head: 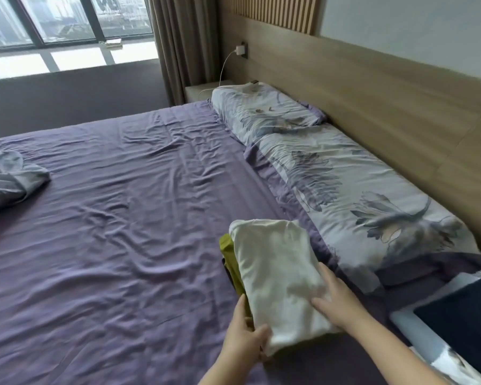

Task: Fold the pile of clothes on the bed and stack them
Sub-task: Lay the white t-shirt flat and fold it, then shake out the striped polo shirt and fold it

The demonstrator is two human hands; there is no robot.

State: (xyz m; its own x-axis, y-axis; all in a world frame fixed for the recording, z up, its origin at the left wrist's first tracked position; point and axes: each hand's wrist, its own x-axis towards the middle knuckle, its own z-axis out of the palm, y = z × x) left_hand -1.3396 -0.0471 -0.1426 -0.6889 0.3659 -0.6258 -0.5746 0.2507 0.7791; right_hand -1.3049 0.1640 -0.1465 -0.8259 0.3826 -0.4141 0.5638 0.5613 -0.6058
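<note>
Cotton, soft and creased: white garment (278,276) folded into a long rectangle, top of a small stack near the bed's right side, just beside the floral pillows (353,195). Under it an olive-green garment (228,251), edges showing at left & bottom; something dark below that, can't tell what. Purple sheet (109,218) w/ fine wrinkles all over. Left hand (246,333) grips the stack's near-left corner, thumb on the white cloth, fingers curled round the edge. Right hand (338,300) lies flat on the white top, fingers straight, pressing. Crumpled pale bedding (9,179) far left. Wooden headboard (386,107), smooth.
</note>
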